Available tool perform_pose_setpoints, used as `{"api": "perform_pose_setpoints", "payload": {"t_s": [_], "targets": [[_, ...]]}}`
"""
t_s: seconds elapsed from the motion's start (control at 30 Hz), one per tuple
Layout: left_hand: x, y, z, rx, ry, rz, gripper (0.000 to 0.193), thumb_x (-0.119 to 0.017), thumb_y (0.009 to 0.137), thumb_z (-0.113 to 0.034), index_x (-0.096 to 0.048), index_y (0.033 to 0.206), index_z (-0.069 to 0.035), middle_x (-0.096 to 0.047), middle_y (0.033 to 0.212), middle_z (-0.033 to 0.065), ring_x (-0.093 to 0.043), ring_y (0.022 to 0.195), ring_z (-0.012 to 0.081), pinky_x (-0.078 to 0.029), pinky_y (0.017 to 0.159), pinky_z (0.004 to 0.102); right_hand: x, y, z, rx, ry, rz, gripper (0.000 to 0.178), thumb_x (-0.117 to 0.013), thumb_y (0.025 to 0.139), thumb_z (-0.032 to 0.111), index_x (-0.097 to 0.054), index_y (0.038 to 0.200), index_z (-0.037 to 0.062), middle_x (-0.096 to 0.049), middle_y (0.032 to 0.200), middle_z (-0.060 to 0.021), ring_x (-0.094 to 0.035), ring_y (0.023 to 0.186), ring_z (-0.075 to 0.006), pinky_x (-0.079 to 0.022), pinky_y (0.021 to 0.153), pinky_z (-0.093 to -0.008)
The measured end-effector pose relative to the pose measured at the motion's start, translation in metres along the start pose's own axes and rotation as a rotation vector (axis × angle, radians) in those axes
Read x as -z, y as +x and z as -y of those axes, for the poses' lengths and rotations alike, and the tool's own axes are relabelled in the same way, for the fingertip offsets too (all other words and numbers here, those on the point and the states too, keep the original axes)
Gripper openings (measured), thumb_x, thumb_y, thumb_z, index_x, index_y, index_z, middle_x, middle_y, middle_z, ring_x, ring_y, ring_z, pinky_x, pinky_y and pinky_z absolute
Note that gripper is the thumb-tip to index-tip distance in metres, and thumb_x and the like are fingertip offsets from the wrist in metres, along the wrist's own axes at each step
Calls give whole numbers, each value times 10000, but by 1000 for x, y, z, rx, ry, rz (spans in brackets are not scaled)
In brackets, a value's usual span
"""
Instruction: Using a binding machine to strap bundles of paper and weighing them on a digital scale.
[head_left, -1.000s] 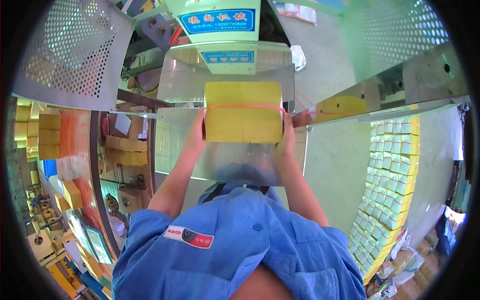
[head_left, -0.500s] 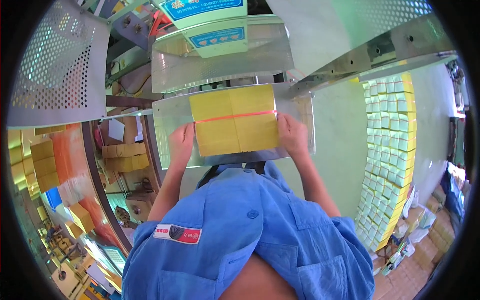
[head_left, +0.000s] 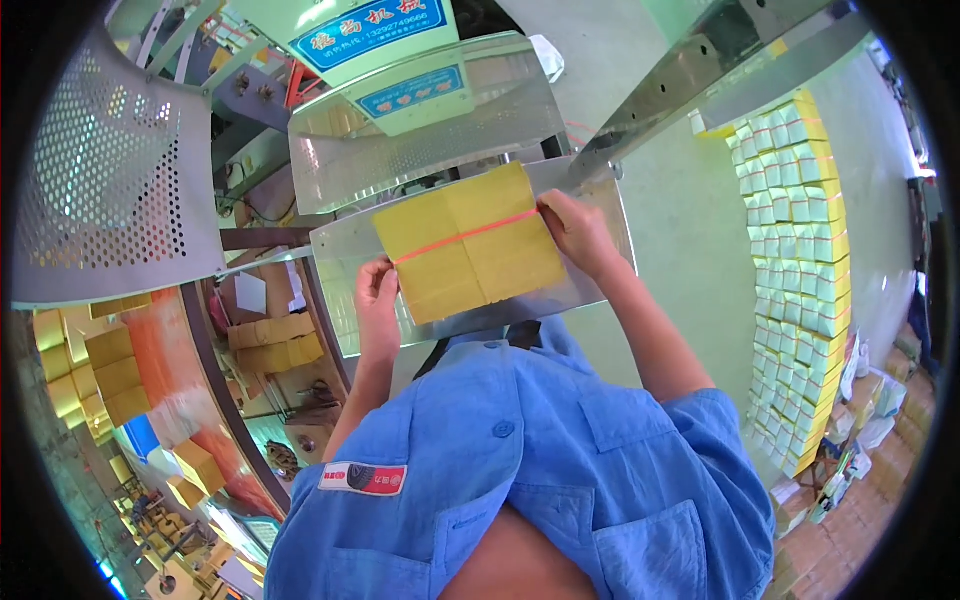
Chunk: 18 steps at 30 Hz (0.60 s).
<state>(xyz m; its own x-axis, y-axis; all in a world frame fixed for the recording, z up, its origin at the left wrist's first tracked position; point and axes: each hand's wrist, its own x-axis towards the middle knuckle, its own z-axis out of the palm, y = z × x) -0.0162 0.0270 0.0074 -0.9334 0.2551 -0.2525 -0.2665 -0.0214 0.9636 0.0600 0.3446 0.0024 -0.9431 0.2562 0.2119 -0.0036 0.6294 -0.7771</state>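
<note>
A flat yellow paper bundle (head_left: 495, 272), creased down its middle, lies tilted over a shiny metal tray (head_left: 350, 325) in front of me. Across it runs a pinkish-red band (head_left: 470, 234). My left hand (head_left: 378, 305) is closed at the bundle's left edge, fingertips by the band's end. At the right edge my right hand (head_left: 580, 235) is closed too, its fingers beside the other end of the band. The fingertips' exact hold, on band or paper, is partly hidden.
Beyond the tray stands a machine with a clear cover (head_left: 430, 120). A metal beam (head_left: 680, 80) slants in from the upper right. A perforated panel (head_left: 110, 180) is at the left, above a shelf with brown cartons (head_left: 275, 340). Banded stacks (head_left: 795, 290) line the right floor.
The bundle has turned counterclockwise, its right side now farther from me. My right hand has moved away from me, and my left hand has come slightly nearer. The whole view has tilted.
</note>
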Motion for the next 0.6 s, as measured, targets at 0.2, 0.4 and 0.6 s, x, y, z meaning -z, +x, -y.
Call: {"api": "perform_pose_setpoints", "payload": {"t_s": [0.2,0.4,0.6], "targets": [[1,-3,1,139,-131,-47,161,-486,1001,-169,-560,1088,-56,-579,1150,35,-542,1055,119,-457,906,298,-20,-7,-31,-65,82,29,75,-586,873,92,-580,928,40,-620,857,-170,-611,817,-385,-487,695,-453],[-8,24,13,371,-158,-24,423,-430,1018,-368,-539,1249,-30,-596,1143,58,-600,1007,159,-498,838,310,-25,1,-25,-124,-28,76,93,-572,869,130,-595,916,54,-609,862,-170,-604,844,-395,-482,702,-471],[-15,13,-6,242,-233,-64,431,-417,1023,-347,-511,1290,-22,-590,1170,79,-602,1027,175,-501,863,305,-14,-15,5,-138,69,-98,131,-577,807,0,-620,921,47,-608,845,-146,-612,806,-341,-496,696,-385]]}}
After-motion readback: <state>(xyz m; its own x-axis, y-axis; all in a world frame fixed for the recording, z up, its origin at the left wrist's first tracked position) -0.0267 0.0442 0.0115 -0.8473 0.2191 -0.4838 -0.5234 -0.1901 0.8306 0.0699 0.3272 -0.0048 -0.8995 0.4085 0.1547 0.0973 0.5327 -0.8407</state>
